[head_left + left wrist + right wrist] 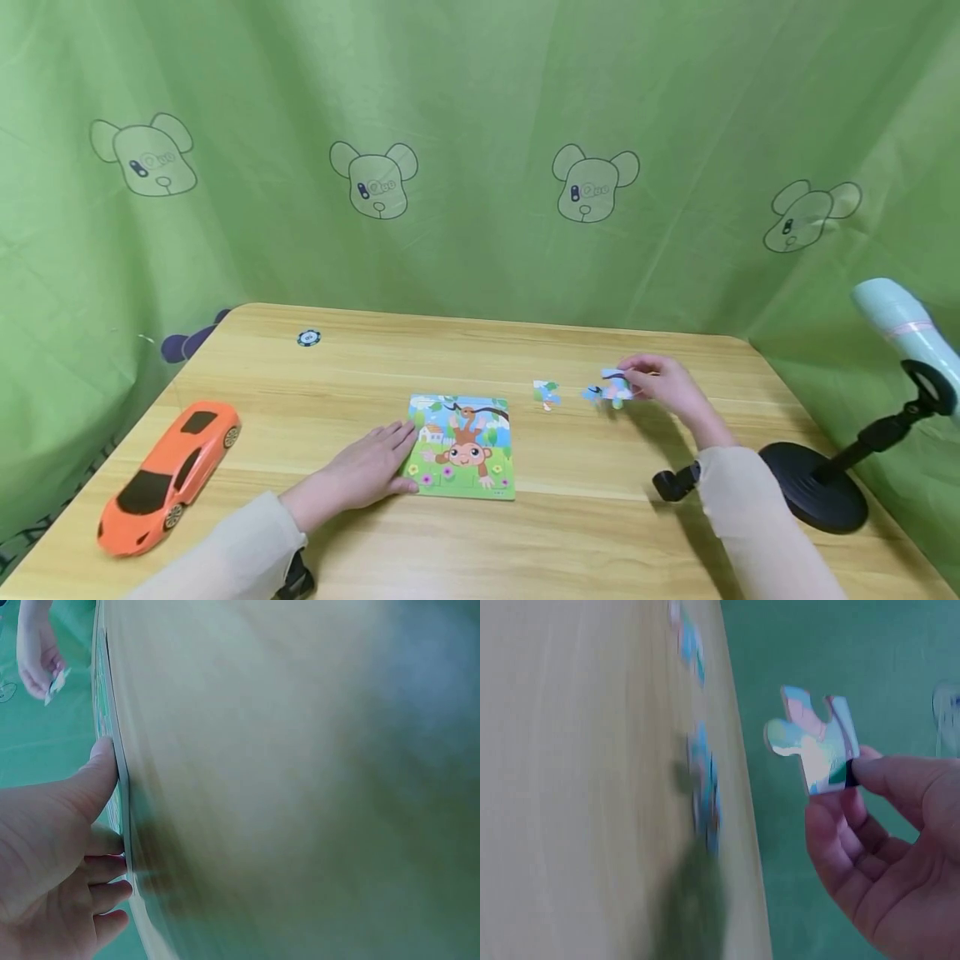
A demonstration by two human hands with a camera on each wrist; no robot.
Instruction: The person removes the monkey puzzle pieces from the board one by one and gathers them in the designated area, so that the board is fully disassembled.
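Note:
A square jigsaw puzzle (461, 475) with a hanging monkey picture lies flat on the table. My left hand (371, 467) rests at its left edge, thumb by the lower corner and fingers extended along the side. In the left wrist view, the thumb and fingertips of the left hand (60, 855) meet the puzzle's thin edge. Farther right, my right hand (663, 387) pinches a jigsaw piece (817, 754) between thumb and fingers, raised above the tabletop. Two loose jigsaw pieces lie left of that hand: one (547, 394) nearer the puzzle, another (592, 393) close beside the held piece.
An orange toy car (168, 483) stands at the table's left side. A poker chip (308, 337) lies toward the back left. On the right, a black round-based stand (813, 487) carries a light-blue hair dryer (911, 321). A green curtain (480, 250) hangs behind the table.

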